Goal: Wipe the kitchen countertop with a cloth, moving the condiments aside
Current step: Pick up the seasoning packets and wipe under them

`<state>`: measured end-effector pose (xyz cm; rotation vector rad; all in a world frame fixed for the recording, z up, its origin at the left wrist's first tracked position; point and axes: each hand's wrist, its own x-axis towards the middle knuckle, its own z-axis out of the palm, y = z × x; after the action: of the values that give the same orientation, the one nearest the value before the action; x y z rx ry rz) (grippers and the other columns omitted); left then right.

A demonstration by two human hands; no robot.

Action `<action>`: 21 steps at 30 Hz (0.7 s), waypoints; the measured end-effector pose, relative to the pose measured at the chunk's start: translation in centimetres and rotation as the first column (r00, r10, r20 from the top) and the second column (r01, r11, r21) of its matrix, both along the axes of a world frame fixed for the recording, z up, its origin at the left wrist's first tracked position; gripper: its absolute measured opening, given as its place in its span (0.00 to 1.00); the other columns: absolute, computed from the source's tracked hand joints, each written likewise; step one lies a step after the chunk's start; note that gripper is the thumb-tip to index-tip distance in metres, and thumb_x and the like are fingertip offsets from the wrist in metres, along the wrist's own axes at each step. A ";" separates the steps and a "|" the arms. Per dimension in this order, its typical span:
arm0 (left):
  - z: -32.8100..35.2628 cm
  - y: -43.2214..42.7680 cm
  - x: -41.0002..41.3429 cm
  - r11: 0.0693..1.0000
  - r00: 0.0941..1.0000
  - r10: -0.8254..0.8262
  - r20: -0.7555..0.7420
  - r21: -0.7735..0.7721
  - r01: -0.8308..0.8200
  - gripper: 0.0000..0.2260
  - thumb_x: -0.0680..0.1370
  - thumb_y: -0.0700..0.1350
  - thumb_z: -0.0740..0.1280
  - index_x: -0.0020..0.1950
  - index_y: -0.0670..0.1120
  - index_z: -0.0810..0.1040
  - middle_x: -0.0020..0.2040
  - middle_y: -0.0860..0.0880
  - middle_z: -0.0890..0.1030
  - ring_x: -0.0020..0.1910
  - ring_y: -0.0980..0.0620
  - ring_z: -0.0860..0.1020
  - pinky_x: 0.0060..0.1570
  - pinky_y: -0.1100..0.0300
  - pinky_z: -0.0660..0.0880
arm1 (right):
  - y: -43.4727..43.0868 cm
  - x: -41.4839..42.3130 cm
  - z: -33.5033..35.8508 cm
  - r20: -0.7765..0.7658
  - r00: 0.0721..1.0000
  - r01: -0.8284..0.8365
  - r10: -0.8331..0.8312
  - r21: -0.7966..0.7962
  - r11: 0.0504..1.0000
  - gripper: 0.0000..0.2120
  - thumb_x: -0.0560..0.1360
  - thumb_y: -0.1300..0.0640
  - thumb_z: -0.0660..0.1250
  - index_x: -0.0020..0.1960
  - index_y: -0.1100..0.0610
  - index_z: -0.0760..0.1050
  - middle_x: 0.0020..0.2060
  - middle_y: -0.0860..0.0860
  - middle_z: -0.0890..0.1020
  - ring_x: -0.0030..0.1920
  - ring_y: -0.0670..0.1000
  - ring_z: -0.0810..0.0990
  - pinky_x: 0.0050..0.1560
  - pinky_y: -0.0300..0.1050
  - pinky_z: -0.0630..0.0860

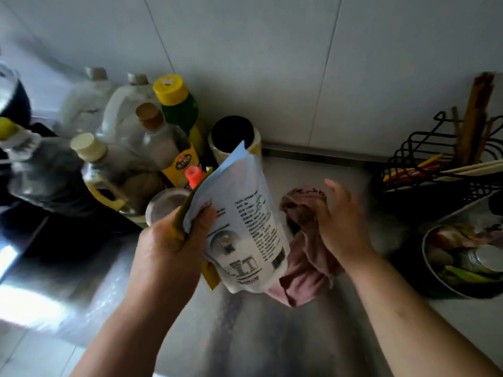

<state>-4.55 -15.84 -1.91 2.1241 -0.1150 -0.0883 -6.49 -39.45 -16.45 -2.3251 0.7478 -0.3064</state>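
Observation:
My left hand (174, 240) grips a white and pale-blue printed pouch (245, 227) together with a yellow packet behind it, lifted above the grey countertop (272, 336). My right hand (340, 221) presses on a crumpled pink cloth (304, 273) lying on the counter just right of the pouch. Condiment bottles crowd the back left corner: a yellow-capped green bottle (177, 104), a brown-capped bottle (155, 131), a cream-capped oil jug (100, 164) and a black-lidded jar (231, 134). The pouch hides part of the cloth.
A black wire rack (435, 164) with chopsticks stands at the back right. In front of it is a metal bowl (462, 262) of food scraps. A dark stove top (40, 227) lies at left. White tiled wall behind.

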 end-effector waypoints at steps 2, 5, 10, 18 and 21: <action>-0.1 0.9 -0.3 0.998 0.998 -0.056 -0.008 0.020 0.056 0.21 0.76 0.50 0.65 0.34 0.79 0.71 0.31 0.76 0.76 0.34 0.73 0.77 0.34 0.64 0.75 | 0.8 0.0 -2.1 -0.142 0.973 -0.204 0.182 -0.158 0.966 0.22 0.79 0.45 0.53 0.72 0.49 0.65 0.70 0.54 0.68 0.71 0.59 0.66 0.72 0.58 0.62; -0.2 2.6 -0.9 0.993 0.993 -0.120 -0.013 0.008 0.120 0.22 0.76 0.50 0.66 0.33 0.79 0.71 0.32 0.76 0.77 0.36 0.74 0.77 0.29 0.74 0.73 | 4.2 -1.2 -4.3 -0.450 0.827 -0.468 0.338 -0.216 0.857 0.36 0.75 0.34 0.34 0.78 0.48 0.52 0.79 0.54 0.49 0.78 0.59 0.40 0.76 0.56 0.38; -0.8 6.7 -1.8 0.983 0.983 -0.185 0.000 -0.012 0.185 0.13 0.71 0.56 0.64 0.37 0.78 0.74 0.38 0.67 0.81 0.36 0.64 0.80 0.28 0.71 0.73 | 8.6 -3.5 -5.4 -0.367 0.866 -0.452 0.339 -0.285 0.845 0.35 0.76 0.41 0.38 0.76 0.55 0.60 0.77 0.54 0.57 0.78 0.58 0.51 0.75 0.60 0.56; -3.2 12.8 -2.1 0.939 0.937 -0.343 0.068 0.069 0.338 0.10 0.74 0.57 0.64 0.43 0.76 0.74 0.44 0.67 0.80 0.35 0.63 0.80 0.29 0.71 0.73 | 10.1 -7.8 -6.2 -0.240 0.928 -0.345 0.284 -0.274 0.898 0.31 0.73 0.48 0.54 0.76 0.54 0.62 0.78 0.53 0.58 0.75 0.54 0.62 0.70 0.50 0.65; -4.8 14.9 -1.9 0.890 0.901 -0.425 0.090 0.222 0.398 0.13 0.73 0.69 0.56 0.53 0.68 0.73 0.49 0.75 0.75 0.42 0.74 0.75 0.39 0.71 0.75 | 11.1 -7.2 -6.5 -0.251 0.956 -0.225 0.150 -0.301 0.927 0.26 0.75 0.51 0.55 0.72 0.53 0.67 0.75 0.53 0.65 0.75 0.57 0.63 0.72 0.53 0.63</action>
<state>-6.50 -0.91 -6.70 2.2722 -0.6673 -0.2132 -13.74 -28.38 -22.93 -2.7591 0.6063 -0.0842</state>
